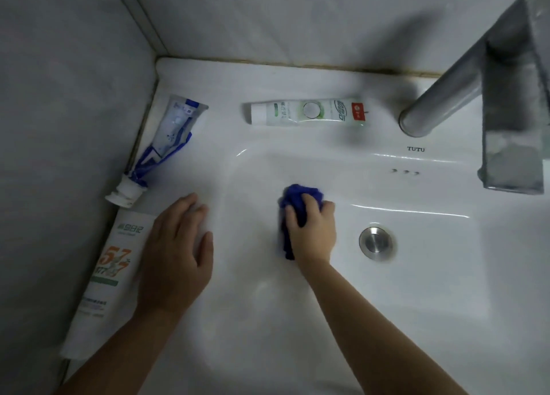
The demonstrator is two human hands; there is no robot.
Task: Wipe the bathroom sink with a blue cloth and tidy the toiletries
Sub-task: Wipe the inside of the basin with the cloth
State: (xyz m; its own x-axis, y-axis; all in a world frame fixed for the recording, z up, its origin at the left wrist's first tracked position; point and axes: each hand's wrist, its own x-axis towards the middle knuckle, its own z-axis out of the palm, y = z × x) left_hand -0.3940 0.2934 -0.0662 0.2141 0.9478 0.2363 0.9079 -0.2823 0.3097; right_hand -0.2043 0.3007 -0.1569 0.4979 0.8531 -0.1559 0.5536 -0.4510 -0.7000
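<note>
In the white sink [416, 275] the right hand [312, 231] clutches the bunched cloth [300, 195] on the left slope. The left hand [178, 246] lies flat on the rim [208, 168]; overlapping strokes toward the drain [375, 243] would likely clean best.

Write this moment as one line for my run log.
step: wipe sink | right hand: grips blue cloth | left hand: flat on rim | toothpaste tubes: lying on rim

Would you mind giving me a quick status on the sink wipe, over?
Right hand grips blue cloth inside the basin. Left hand flat on the left ledge. Blue tube, green-white tube, orange-print tube lie on ledge, outside basin.
</note>
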